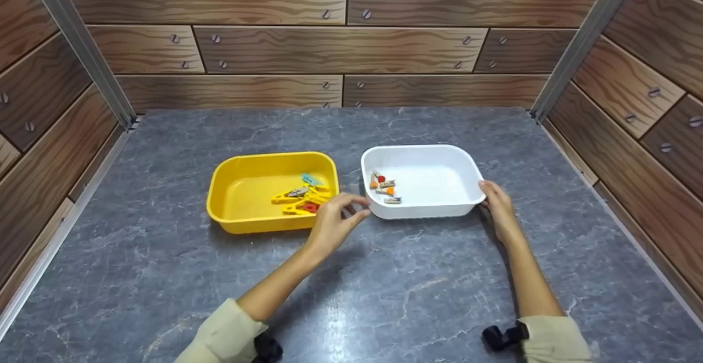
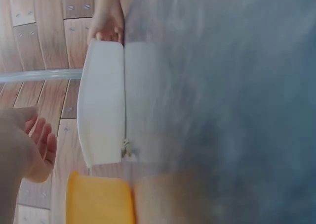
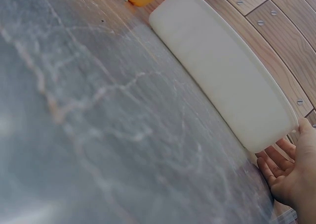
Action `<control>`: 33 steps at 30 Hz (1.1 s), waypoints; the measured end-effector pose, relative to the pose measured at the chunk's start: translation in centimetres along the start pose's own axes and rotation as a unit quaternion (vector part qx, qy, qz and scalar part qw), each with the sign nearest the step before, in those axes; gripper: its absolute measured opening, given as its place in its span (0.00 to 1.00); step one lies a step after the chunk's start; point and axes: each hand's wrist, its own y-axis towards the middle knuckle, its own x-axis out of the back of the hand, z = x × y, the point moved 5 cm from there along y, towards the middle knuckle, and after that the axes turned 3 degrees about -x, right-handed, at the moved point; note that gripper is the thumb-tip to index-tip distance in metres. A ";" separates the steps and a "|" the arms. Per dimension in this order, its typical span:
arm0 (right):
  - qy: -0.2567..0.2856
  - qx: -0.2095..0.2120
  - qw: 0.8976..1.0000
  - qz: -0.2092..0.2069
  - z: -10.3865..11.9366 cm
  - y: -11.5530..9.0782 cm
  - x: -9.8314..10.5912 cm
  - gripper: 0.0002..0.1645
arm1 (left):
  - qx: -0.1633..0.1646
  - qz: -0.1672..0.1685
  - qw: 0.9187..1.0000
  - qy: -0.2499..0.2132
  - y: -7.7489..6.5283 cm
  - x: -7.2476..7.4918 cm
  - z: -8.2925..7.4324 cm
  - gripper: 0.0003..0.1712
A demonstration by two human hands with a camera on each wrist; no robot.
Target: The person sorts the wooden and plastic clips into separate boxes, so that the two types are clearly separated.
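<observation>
My right hand (image 1: 498, 209) grips the right end of a white plastic tub (image 1: 425, 211), thumb at the rim and fingers against the end wall. Inside the tub's left side lie several small wooden clothespins (image 1: 387, 184), some with red or orange bits. Between the tubs, my left hand (image 1: 332, 223) has its fingers loosely bent near the white tub's front left corner; nothing shows in it in the left wrist view. Beside it stands a yellow tub (image 1: 230, 224) with yellow clips (image 1: 294, 209) and a teal clip (image 1: 311, 179), partly hidden by this hand.
Both tubs stand on a grey marbled tabletop (image 1: 417, 297). A small metallic-looking item (image 2: 127, 148) shows low by the white tub's left end. Wood-patterned walls (image 1: 340, 50) enclose the back and sides, with grey metal posts (image 1: 587, 39) in the corners.
</observation>
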 end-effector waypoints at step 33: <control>0.007 0.002 1.000 0.001 0.1 -0.2 0.1 0.27 | 0.068 -0.046 0.986 0.145 -5.6 -0.5 5.4 0.14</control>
